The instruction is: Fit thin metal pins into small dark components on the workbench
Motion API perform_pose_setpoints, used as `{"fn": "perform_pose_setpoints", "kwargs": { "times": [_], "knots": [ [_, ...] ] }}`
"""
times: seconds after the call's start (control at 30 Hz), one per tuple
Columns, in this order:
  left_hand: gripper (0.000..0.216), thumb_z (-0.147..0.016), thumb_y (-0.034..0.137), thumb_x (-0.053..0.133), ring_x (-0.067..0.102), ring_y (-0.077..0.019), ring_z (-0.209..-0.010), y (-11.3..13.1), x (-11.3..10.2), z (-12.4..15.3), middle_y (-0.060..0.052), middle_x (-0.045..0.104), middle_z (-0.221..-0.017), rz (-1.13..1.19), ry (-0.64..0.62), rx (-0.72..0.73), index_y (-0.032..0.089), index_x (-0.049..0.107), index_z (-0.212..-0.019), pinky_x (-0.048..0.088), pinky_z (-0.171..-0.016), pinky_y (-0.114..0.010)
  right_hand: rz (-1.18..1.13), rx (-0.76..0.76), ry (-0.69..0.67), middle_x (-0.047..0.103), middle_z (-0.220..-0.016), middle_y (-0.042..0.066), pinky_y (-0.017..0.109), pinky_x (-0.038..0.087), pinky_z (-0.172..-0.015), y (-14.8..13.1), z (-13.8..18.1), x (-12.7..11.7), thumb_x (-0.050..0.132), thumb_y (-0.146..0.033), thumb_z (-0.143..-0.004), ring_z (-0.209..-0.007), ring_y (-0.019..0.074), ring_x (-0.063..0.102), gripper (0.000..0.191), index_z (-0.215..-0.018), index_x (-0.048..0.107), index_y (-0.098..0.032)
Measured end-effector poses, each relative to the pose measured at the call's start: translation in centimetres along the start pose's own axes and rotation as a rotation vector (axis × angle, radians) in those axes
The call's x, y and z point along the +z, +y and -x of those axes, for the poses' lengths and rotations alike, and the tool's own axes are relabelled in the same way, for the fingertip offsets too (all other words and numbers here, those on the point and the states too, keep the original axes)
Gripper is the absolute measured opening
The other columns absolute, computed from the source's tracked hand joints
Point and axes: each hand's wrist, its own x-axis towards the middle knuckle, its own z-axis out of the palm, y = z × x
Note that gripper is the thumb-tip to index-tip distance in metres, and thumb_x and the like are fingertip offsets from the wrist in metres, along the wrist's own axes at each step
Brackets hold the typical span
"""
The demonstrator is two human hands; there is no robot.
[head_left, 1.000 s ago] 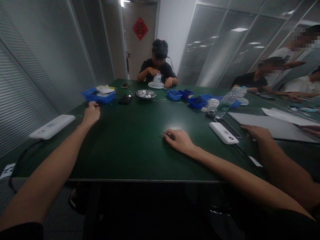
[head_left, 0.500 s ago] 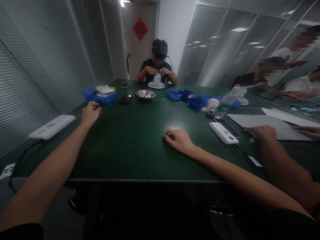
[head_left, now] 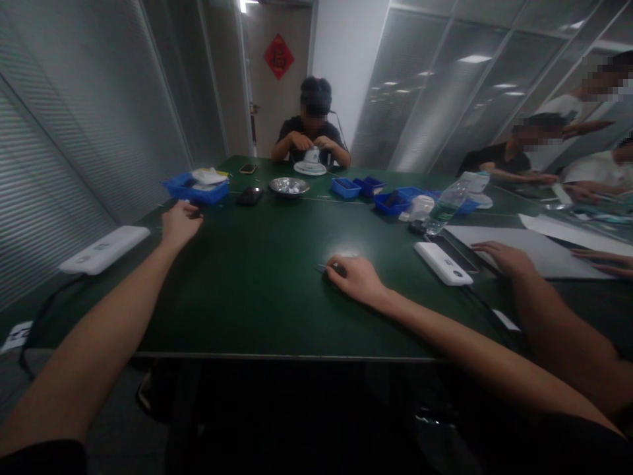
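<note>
My left hand (head_left: 180, 223) is stretched far out over the green table (head_left: 267, 290), fingers curled round something small and dark that I cannot make out, just in front of a blue tray (head_left: 196, 188) holding white pieces. My right hand (head_left: 355, 278) rests on the table's middle, fingers closed on a thin metal tool (head_left: 324, 268) whose tip pokes out to the left.
A white power bank (head_left: 105, 249) with a cable lies at the left edge, another white power bank (head_left: 442, 263) at the right. A neighbour's hand (head_left: 504, 256) lies by grey sheets. Farther back stand a metal bowl (head_left: 289, 187), phones, blue trays (head_left: 368, 190) and a water bottle (head_left: 448, 205). People sit opposite and at the right.
My hands have hardly moved. The neighbour's hand at the right shifted slightly on the grey sheet. The person opposite brought both hands onto the white object.
</note>
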Motion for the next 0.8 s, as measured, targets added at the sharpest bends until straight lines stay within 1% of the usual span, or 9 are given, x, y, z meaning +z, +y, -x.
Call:
{"fn": "perform_pose_setpoints", "kwargs": {
  "times": [0.17, 0.33, 0.4, 0.57, 0.7, 0.8],
  "knots": [
    [0.040, -0.081, 0.029, 0.081, 0.065, -0.0188, -0.101, 0.0, 0.0, 0.2, -0.009, 0.072, -0.116, -0.042, -0.016, 0.047, 0.010, 0.067, -0.114, 0.050, -0.094, -0.030, -0.001, -0.004, 0.004, 0.069, -0.077, 0.001, 0.026, 0.035, -0.062, 0.0, 0.0, 0.0, 0.054, -0.039, -0.102, -0.063, 0.0141, 0.057, 0.025, -0.107, 0.071, -0.022],
    [0.041, -0.084, 0.031, 0.078, 0.066, -0.0164, -0.097, 0.6, 0.4, 0.8, -0.010, 0.072, -0.116, -0.027, -0.053, 0.107, 0.010, 0.065, -0.117, 0.051, -0.090, -0.027, 0.017, 0.008, 0.009, 0.069, -0.078, 0.001, 0.026, 0.034, -0.062, 0.0, -0.1, 0.2, 0.056, -0.039, -0.101, -0.064, 0.0143, 0.057, 0.024, -0.106, 0.072, -0.023],
    [0.040, -0.086, 0.031, 0.076, 0.067, -0.0171, -0.096, 1.1, 0.6, 1.3, -0.010, 0.073, -0.116, -0.009, -0.063, 0.131, 0.011, 0.065, -0.118, 0.051, -0.090, -0.028, 0.016, 0.005, 0.012, 0.069, -0.077, 0.001, 0.026, 0.034, -0.062, 0.0, -0.1, 0.2, 0.055, -0.039, -0.101, -0.064, 0.0145, 0.057, 0.024, -0.106, 0.072, -0.023],
    [0.032, -0.086, 0.035, 0.073, 0.069, -0.0237, -0.102, 3.3, 0.6, 2.7, -0.010, 0.074, -0.111, -0.010, -0.090, 0.214, 0.017, 0.066, -0.112, 0.053, -0.092, -0.033, 0.016, 0.011, 0.011, 0.069, -0.077, 0.001, 0.027, 0.035, -0.063, 0.1, -0.1, 0.3, 0.055, -0.039, -0.101, -0.065, 0.0150, 0.057, 0.024, -0.106, 0.072, -0.023],
    [0.032, -0.085, 0.034, 0.072, 0.067, -0.0247, -0.108, 5.4, 0.7, 3.8, -0.010, 0.069, -0.122, 0.025, -0.150, 0.293, 0.020, 0.069, -0.114, 0.054, -0.095, -0.035, 0.018, 0.014, 0.009, 0.068, -0.075, 0.001, 0.027, 0.034, -0.063, 0.1, -0.1, 0.3, 0.055, -0.039, -0.101, -0.064, 0.0149, 0.056, 0.024, -0.106, 0.072, -0.023],
    [0.034, -0.084, 0.035, 0.074, 0.067, -0.0255, -0.108, 7.4, 1.2, 5.1, -0.009, 0.068, -0.122, 0.109, -0.223, 0.370, 0.022, 0.072, -0.116, 0.056, -0.093, -0.037, 0.012, 0.010, 0.013, 0.068, -0.075, 0.001, 0.027, 0.034, -0.063, 0.1, 0.0, 0.3, 0.054, -0.040, -0.102, -0.064, 0.0149, 0.056, 0.025, -0.106, 0.071, -0.023]
  ]
}}
